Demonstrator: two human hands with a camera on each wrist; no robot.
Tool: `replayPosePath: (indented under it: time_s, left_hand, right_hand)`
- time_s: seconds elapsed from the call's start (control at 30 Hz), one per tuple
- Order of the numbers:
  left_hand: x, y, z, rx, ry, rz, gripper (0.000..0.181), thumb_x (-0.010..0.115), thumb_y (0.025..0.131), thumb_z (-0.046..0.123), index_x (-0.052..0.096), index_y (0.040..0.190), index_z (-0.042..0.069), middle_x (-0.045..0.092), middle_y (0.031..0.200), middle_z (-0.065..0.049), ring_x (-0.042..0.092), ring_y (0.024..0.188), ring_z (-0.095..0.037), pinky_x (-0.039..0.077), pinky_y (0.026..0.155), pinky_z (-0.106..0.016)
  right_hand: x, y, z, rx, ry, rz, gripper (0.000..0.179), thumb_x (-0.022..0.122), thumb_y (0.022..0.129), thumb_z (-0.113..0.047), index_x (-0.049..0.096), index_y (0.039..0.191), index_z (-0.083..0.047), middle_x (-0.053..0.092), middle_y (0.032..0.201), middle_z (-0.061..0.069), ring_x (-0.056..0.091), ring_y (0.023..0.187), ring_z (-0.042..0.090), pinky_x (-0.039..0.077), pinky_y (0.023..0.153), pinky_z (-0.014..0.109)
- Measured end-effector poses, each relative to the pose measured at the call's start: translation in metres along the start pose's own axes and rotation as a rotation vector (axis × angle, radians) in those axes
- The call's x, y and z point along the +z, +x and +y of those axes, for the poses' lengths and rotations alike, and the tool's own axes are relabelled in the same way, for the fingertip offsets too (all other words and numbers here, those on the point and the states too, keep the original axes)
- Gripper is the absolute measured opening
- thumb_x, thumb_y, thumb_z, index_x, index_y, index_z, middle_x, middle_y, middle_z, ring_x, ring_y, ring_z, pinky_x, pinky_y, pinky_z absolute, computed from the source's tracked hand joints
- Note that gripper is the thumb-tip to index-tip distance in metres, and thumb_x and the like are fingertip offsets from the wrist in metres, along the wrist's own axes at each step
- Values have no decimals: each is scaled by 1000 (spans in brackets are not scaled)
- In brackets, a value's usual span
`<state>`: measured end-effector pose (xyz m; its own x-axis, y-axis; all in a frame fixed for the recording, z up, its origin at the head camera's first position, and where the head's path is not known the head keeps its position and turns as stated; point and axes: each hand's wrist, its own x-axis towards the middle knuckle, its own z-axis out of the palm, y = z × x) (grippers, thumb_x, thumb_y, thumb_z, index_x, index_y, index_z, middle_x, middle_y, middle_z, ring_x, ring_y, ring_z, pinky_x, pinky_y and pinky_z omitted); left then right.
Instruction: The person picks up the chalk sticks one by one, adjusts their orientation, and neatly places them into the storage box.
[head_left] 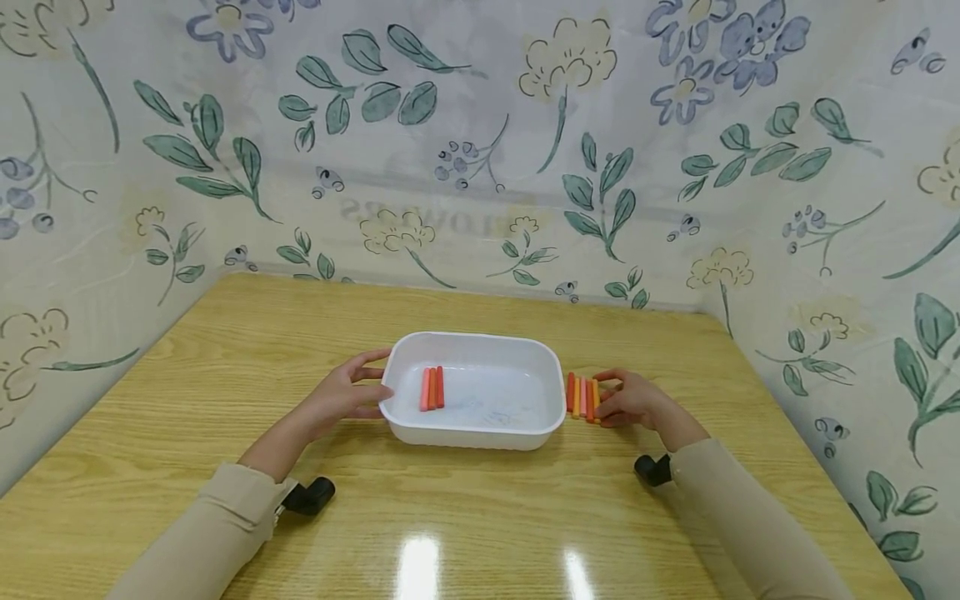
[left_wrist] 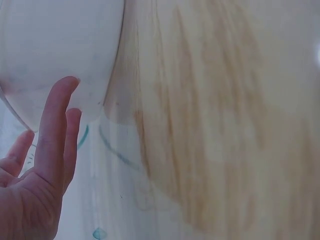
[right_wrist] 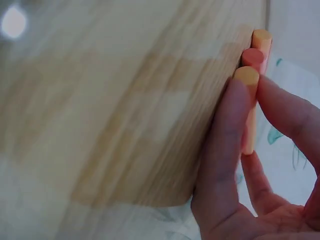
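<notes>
Coloured sticks [head_left: 583, 397]: short and slim, like chalk (I can't swear to the material), split into two groups near the middle of the frame.
White tub [head_left: 476, 434]: sits at the centre of the frame, upright on the wooden table [head_left: 480, 508].
Inside the tub: three sticks [head_left: 432, 389], pinkish to red, lying side by side in its left part; its middle and right side hold none that I can see.
Outside the tub: a row of what I count as five, red, orange and pink, just beside its right wall, right of centre in the frame.
Left hand [head_left: 337, 398]: left of centre, fingers spread and fairly straight, seemingly touching the tub's left edge, with no stick in it.
Right hand [head_left: 636, 402]: right of centre, fingers bent in, apparently pinching the orange stick [right_wrist: 247, 76] at the row's right end, which has not left the row.
Done, I judge: part of the work, with three sticks laid neatly in the tub.
Left, I judge: the larger share, the five at the right, if all belong inside.
</notes>
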<state>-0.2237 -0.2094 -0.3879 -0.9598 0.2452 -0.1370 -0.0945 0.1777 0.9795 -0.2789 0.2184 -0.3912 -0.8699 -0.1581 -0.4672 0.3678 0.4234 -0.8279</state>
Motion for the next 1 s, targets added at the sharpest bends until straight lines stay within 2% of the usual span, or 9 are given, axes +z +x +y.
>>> replayPosePath:
  time_s: [0.23,0.5,0.63,0.83,1.0]
  left_hand:
    - [1,0,1,-11,9,10,74,64,85,8,23,146,5,33,135,-30,56,103,-33,54,78,-44]
    - [1,1,1,-6,16,6,74,64,86,8,22,147,6,33,135,-30,55,104,-35,54,78,-44]
    - [1,1,1,-3,15,7,73,63,86,8,22,147,6,33,135,-30,55,103,-34,54,78,-44]
    - [1,0,1,-4,15,10,74,63,85,7,23,147,5,33,134,-31,56,103,-34,54,78,-44]
    - [1,0,1,-11,14,13,73,63,86,7,23,146,5,33,135,-30,55,104,-35,54,78,-44]
  right_hand:
    - [0,-1,0,-58,-22,11,70,65,77,13,30,136,1,47,111,23,60,69,19,57,66,35]
    - [1,-1,-1,-71,6,95,67,63,78,10,32,136,-2,49,113,21,58,69,18,57,65,33]
    - [2,-2,-5,-71,46,103,67,62,80,7,30,138,-3,49,112,21,58,70,18,56,68,33]
    - [2,-3,-13,-104,179,74,64,57,85,6,26,141,-1,51,104,17,60,77,17,55,76,35]
    - [4,-3,-20,-119,229,65,64,57,86,3,25,142,-3,56,95,12,60,73,15,55,76,33]
